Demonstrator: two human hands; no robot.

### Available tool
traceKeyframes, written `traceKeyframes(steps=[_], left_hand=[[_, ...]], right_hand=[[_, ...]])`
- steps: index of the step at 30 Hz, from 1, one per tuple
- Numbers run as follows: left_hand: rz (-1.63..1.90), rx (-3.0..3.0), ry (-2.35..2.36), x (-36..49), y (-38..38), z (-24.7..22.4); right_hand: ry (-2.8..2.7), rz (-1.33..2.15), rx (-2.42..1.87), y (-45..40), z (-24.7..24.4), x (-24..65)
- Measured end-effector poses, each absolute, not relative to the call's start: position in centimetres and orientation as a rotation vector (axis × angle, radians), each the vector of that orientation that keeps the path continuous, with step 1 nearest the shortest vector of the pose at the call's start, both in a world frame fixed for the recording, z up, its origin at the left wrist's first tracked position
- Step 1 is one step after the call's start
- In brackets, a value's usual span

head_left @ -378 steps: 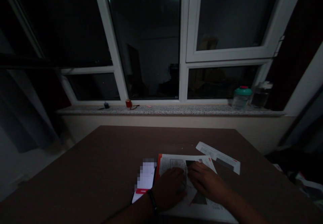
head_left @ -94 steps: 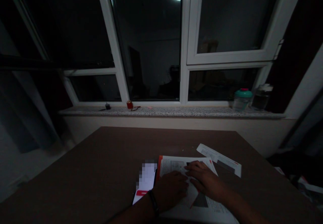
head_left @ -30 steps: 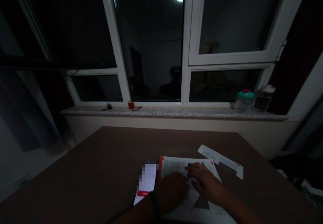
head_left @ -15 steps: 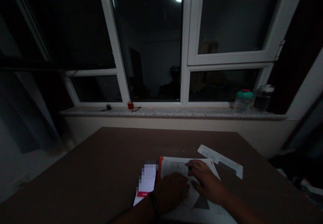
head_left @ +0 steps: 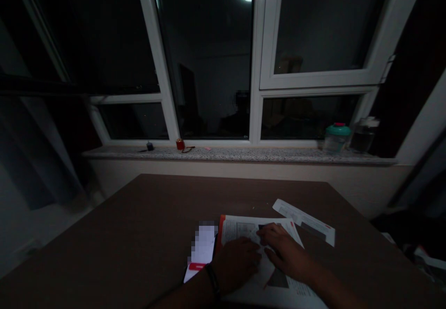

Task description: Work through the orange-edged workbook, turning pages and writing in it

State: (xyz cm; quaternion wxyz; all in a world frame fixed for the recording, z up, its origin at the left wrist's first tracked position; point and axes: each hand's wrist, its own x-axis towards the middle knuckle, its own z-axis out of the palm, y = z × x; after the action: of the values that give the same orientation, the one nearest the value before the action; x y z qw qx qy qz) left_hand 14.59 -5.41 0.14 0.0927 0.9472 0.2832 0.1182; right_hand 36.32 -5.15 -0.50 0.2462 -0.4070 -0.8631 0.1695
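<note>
A printed sheet or booklet [head_left: 296, 286] with an orange left edge lies on the brown table, and a smaller pale piece of paper [head_left: 264, 272] rests on it. My left hand [head_left: 239, 263], with a dark band at the wrist, lies over its left part, fingers pointing right at the smaller paper. From the right my right hand [head_left: 280, 247] reaches over the page, thumb and fingers apart, touching the smaller paper near my left fingertips. A lit phone [head_left: 204, 248] lies left of the page, partly behind my left wrist.
A cut paper strip [head_left: 306, 220] lies on the table [head_left: 156, 220] to the right behind the page. On the windowsill [head_left: 251, 154] stand a small dark bottle [head_left: 149, 146], a red jar [head_left: 180, 144], a teal-lidded container [head_left: 337, 138] and a clear bottle [head_left: 364, 134].
</note>
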Motion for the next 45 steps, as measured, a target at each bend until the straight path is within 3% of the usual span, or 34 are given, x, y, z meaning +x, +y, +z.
traceKeyframes(steps=[30, 45], left_hand=[[0.297, 2.768, 0.900, 13.9, -5.1, 0.8], [0.329, 2.774, 0.865, 13.6, -5.0, 0.7]], right_hand=[[-2.431, 0.326, -1.116, -5.2, -0.6, 36.6], [-2.361, 0.468, -0.994, -5.1, -1.9, 37.5]])
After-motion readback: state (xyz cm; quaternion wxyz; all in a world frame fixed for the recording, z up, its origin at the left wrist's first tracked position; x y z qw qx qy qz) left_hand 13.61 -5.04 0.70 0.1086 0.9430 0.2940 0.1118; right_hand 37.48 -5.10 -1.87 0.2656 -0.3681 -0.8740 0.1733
